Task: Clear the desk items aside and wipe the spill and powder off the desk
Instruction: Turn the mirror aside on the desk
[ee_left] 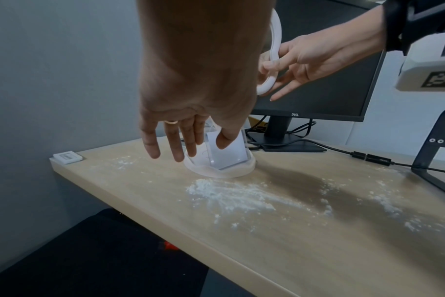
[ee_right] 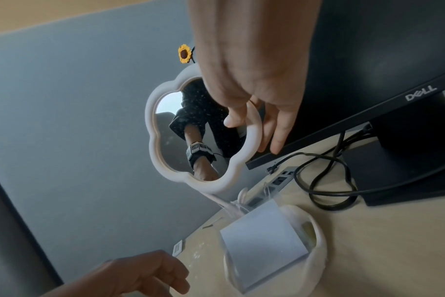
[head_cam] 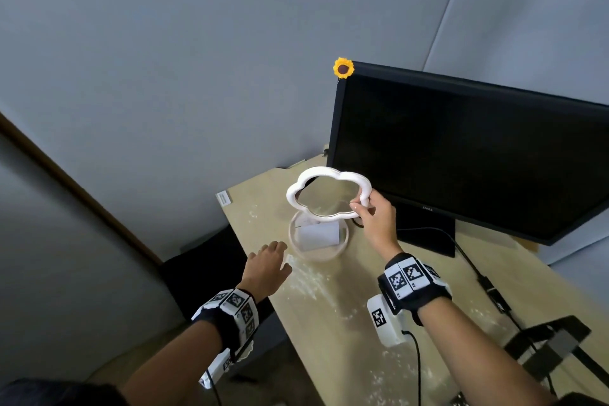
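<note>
A white cloud-shaped mirror (head_cam: 329, 196) stands on a round pale base (head_cam: 318, 241) that holds a white paper block (ee_right: 263, 245). My right hand (head_cam: 374, 217) pinches the mirror frame (ee_right: 254, 130) at its right edge, thumb in front and fingers behind. My left hand (head_cam: 268, 260) hovers open just left of the base, fingers (ee_left: 175, 146) straight and close to it without gripping. White powder (ee_left: 231, 193) lies scattered over the wooden desk (ee_left: 280, 231) in front of the base.
A black Dell monitor (head_cam: 461, 148) with a sunflower (head_cam: 343, 68) on its corner stands right behind the mirror; its cables (ee_right: 325, 176) trail across the desk. A black metal stand (head_cam: 553, 346) sits at right. A small white tag (ee_left: 67, 157) lies at the desk's left corner.
</note>
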`<action>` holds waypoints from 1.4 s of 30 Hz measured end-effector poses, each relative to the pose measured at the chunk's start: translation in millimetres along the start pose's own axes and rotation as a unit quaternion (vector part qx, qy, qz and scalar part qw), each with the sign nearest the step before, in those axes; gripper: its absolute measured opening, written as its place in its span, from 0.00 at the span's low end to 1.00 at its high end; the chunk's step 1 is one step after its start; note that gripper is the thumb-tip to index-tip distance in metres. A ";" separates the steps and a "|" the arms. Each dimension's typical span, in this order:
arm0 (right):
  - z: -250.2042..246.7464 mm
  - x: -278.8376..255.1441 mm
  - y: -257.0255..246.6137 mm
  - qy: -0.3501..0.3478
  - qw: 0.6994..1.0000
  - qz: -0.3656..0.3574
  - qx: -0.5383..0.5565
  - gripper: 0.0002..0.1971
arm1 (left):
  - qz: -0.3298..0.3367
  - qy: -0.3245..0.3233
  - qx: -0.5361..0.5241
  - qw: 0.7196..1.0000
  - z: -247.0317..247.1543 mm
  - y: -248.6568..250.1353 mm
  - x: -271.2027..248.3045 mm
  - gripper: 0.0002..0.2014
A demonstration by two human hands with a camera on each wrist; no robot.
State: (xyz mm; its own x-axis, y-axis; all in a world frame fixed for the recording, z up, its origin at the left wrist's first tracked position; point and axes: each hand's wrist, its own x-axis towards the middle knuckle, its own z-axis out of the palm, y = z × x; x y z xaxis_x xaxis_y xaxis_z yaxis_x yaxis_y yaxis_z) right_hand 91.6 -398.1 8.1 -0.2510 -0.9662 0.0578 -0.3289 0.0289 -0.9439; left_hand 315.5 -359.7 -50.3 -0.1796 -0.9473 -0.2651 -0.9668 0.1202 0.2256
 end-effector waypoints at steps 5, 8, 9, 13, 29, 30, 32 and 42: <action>6.1 -2.8 -4.7 0.016 0.999 0.031 0.039 0.06 | 0.009 -0.011 -0.010 1.000 -2.9 -11.7 14.0 0.22; 14.3 -7.2 -12.5 0.029 0.997 0.032 0.060 0.08 | 0.018 -0.020 -0.022 0.999 -5.4 -18.5 22.2 0.22; 17.7 -7.8 -15.1 0.029 0.997 0.030 0.067 0.09 | 0.019 -0.025 -0.032 0.999 -5.8 -20.7 24.8 0.22; 27.3 -4.6 -31.0 0.026 0.997 0.004 0.066 0.10 | 0.020 -0.036 -0.089 0.995 -5.0 -31.6 34.7 0.23; 88.8 57.5 -61.4 0.038 0.998 -0.019 0.053 0.03 | 0.028 -0.055 -0.114 0.992 -3.4 -70.5 56.7 0.33; 95.3 64.1 -60.7 0.040 0.998 -0.019 0.046 0.03 | 0.034 -0.059 -0.098 0.993 -2.3 -75.1 55.1 0.31; 108.6 76.9 -60.0 0.045 0.998 -0.013 0.041 0.02 | 0.041 -0.060 -0.071 0.995 -2.0 -83.4 52.0 0.26; 146.4 118.2 -46.2 0.066 0.997 -0.016 0.025 0.02 | 0.039 -0.045 0.020 0.998 -8.9 -100.6 58.5 0.21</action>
State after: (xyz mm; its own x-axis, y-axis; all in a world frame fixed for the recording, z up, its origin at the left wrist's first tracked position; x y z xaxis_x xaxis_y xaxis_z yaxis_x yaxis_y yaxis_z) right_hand 210.4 -551.2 10.9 -0.3600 -0.9243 0.1267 -0.2936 -0.0166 -0.9558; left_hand 403.9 -429.8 -80.2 -0.2686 -0.9040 -0.3326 -0.9554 0.2061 0.2115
